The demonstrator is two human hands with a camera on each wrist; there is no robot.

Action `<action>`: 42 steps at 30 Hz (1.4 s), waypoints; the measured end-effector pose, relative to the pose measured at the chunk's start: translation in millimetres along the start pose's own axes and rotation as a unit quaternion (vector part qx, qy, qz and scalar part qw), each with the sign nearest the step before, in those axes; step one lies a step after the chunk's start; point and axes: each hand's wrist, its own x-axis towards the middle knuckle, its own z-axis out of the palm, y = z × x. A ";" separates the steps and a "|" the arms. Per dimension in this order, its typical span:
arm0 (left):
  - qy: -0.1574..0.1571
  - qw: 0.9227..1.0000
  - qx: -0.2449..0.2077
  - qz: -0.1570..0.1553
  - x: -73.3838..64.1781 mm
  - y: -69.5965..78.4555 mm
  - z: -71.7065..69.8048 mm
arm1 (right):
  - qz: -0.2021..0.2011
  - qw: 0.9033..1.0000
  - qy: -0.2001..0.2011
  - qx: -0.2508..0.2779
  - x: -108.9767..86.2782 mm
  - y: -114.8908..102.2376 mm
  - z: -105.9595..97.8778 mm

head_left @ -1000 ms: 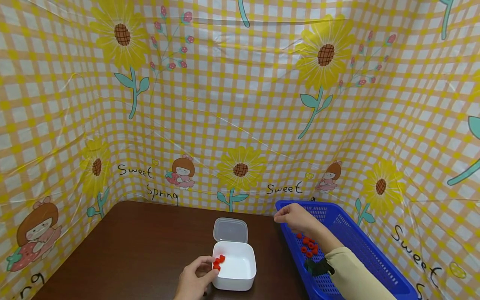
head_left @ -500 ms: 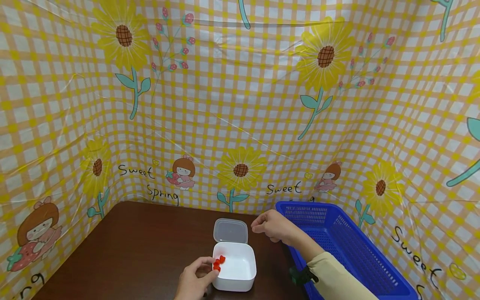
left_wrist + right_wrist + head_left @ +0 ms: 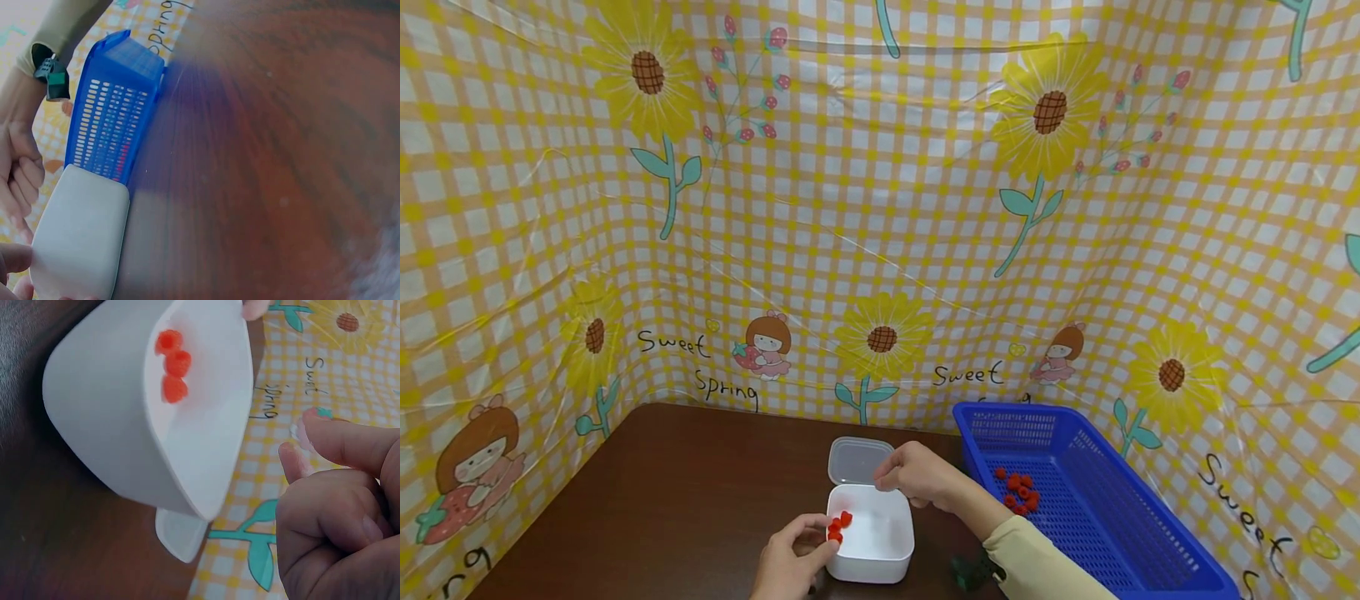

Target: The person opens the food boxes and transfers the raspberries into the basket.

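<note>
My left hand (image 3: 792, 557) holds the near left side of a square white plastic box (image 3: 871, 569), its fingertips at the rim. Inside the box, against its left wall, lie several small red raspberries (image 3: 175, 362). My right hand (image 3: 917, 477) is above the box's far right corner, with thumb and forefinger brought toward each other and the other fingers curled. Whether something small sits between its fingertips is hidden. In the left wrist view, the white box (image 3: 81, 231) shows from outside, with fingers (image 3: 14, 257) at its edge.
A blue perforated basket (image 3: 1120, 467) stands on the right, with several raspberries (image 3: 1018, 492) on its floor. Behind the box lies a clear lid (image 3: 853, 460) on the dark wooden table (image 3: 700, 483). A checked, flowered cloth (image 3: 880, 208) hangs around the table's back and sides.
My right hand has moved left from above the basket to the box's far right corner, uncovering the raspberries in the basket. My left hand and the box have stayed in place.
</note>
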 end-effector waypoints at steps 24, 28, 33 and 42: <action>0.005 1.000 0.001 0.004 -0.3 3.2 2.9 | -0.029 0.997 0.037 -0.057 14.1 24.8 49.2; 0.008 1.000 0.002 0.003 -0.5 3.1 3.7 | -0.074 0.987 0.074 -0.119 14.2 26.0 53.6; 0.010 1.000 0.003 0.007 -0.7 4.6 3.7 | -0.111 0.969 0.106 -0.194 15.5 23.3 57.9; 0.008 1.000 -0.005 -0.002 -3.7 5.1 3.1 | -0.103 0.966 0.118 -0.204 16.4 28.2 75.9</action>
